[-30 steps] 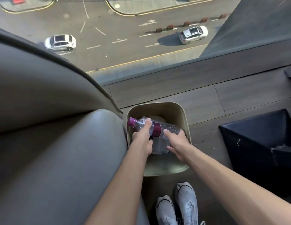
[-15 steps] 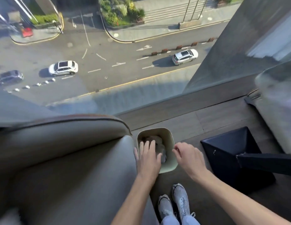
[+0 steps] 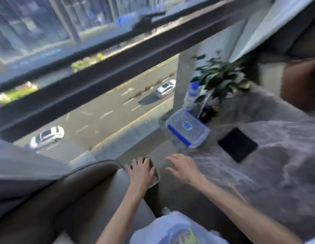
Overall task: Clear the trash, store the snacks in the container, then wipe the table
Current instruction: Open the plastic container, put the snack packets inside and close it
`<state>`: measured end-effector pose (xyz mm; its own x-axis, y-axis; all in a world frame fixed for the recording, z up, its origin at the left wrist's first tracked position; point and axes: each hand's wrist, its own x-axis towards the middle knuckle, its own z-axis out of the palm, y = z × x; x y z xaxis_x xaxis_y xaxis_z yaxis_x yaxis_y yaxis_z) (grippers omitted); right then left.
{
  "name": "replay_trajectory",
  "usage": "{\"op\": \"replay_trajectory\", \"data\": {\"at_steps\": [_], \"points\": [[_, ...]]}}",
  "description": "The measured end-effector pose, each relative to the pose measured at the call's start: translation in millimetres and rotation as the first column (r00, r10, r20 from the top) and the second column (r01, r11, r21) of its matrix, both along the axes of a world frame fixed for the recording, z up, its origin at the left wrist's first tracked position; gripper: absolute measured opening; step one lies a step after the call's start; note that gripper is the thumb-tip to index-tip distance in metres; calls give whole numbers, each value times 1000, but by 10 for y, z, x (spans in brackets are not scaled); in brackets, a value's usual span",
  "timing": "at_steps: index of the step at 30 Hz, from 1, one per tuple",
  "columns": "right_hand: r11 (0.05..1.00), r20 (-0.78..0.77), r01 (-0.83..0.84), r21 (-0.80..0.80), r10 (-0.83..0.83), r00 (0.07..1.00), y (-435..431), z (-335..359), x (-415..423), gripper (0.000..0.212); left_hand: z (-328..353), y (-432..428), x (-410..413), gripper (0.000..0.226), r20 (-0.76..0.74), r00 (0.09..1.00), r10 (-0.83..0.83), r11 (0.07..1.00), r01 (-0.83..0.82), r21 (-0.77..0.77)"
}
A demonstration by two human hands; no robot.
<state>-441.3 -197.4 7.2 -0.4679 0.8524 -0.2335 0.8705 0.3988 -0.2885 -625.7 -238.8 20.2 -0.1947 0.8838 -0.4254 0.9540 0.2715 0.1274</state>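
The frame is smeared by motion, so fine detail is lost. The left hand [image 3: 141,171] lies spread, palm down, over the mouth of a small beige bin [image 3: 157,173] standing on the floor between a grey leather armchair [image 3: 68,194] and the near-left corner of the counter [image 3: 258,173]; it grips nothing that can be seen. The right hand [image 3: 184,169] hovers open and empty, fingers fanned, above that same corner of the marbled grey counter. The relation that matters next is between this hand and the snack container [image 3: 188,128]: a clear, rounded-rectangular plastic box with a blue-clipped lid, sitting on the counter's far-left edge beside the window. It lies ahead of the right hand and slightly to its right, apart from it, with its long axis running diagonally from far-left to near-right. The right hand is plainly the nearer one, with open counter in between. Behind the container stand a blue-capped white bottle [image 3: 192,93] and a leafy potted plant [image 3: 221,76]; a flat dark square mat [image 3: 238,144] lies to the container's right. No loose snacks can be made out on the visible counter. The trash step looks about finished, and storing the snacks probably comes next.
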Motion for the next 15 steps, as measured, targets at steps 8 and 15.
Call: {"op": "replay_trajectory", "data": {"at_steps": [8, 15], "points": [[836, -140, 544, 70, -532, 835, -541, 587, 2267, 50, 613, 233, 2197, 48, -22, 896, -444, 893, 445, 66], [391, -127, 916, 89, -908, 400, -2127, 662, 4348, 47, 541, -339, 4359, 47, 23, 586, -810, 586, 807, 78]]}}
